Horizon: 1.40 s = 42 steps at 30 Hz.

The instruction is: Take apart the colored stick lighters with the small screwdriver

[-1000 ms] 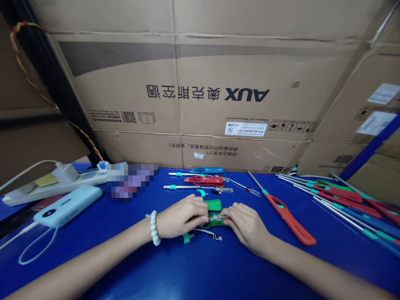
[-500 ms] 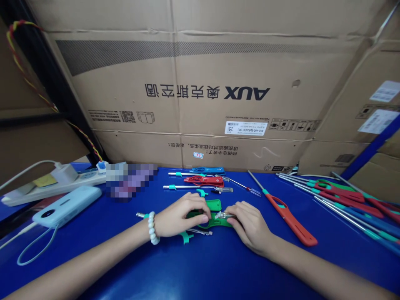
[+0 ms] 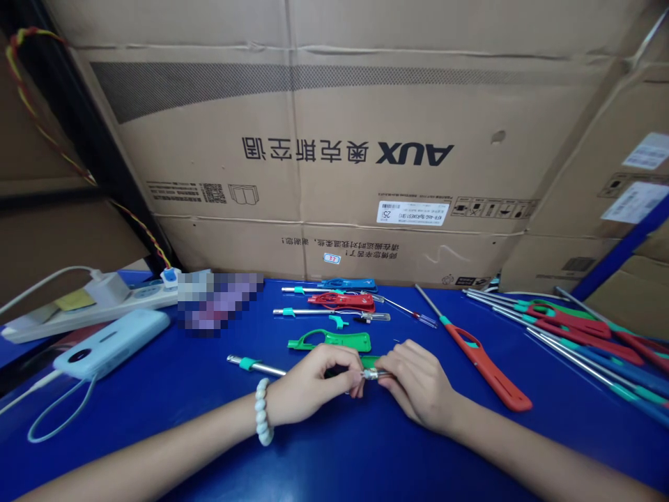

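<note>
My right hand (image 3: 418, 383) is closed around a small clear-and-silvery lighter part (image 3: 371, 374), its tip sticking out to the left. My left hand (image 3: 321, 380), with a beaded bracelet on its wrist, pinches right at that tip; what its fingers hold is mostly hidden. Beneath both hands a green handle half (image 3: 370, 362) shows only in part. Just beyond them lies the other green handle half (image 3: 339, 340). A metal lighter tube (image 3: 269, 369) with a teal collar runs under my left hand.
Behind lie red (image 3: 342, 302) and blue (image 3: 348, 284) lighter parts and a screwdriver (image 3: 418, 317). An orange lighter (image 3: 486, 369) and several more lighters (image 3: 585, 341) are at right. A power bank (image 3: 112, 345) and power strip (image 3: 130, 303) stand left, cardboard (image 3: 334, 188) behind.
My left hand has moved slightly right and down, closing onto the part's tip in my right hand. The far green handle half and the metal tube are more exposed.
</note>
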{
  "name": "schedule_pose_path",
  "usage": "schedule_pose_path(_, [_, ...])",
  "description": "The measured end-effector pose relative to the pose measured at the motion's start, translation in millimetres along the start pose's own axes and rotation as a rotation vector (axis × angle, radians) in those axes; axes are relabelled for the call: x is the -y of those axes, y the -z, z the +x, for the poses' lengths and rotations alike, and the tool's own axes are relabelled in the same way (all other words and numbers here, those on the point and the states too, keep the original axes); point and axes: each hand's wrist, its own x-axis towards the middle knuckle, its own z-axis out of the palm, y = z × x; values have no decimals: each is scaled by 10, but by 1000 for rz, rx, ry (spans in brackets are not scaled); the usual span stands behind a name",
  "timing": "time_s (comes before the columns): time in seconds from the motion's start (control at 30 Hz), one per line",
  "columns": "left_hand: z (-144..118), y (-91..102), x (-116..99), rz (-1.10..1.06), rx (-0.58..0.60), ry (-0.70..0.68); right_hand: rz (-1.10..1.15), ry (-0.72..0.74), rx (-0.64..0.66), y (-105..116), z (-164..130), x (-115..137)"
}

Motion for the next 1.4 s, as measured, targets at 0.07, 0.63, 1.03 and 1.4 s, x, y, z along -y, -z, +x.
schedule_pose_path(0.07, [-2, -40, 0, -82, -16, 0, 26, 15, -5, -2, -3, 21])
schedule_pose_path(0.63, [72, 83, -84, 51, -140, -1, 140, -504, -72, 10, -22, -50])
schedule_pose_path(1.03, [308, 277, 257, 1273, -46, -181, -21, -815, 434, 151, 91, -441])
schedule_pose_path(1.4, [259, 326, 220, 1183, 7, -112, -54, -767, 519, 48, 18, -434])
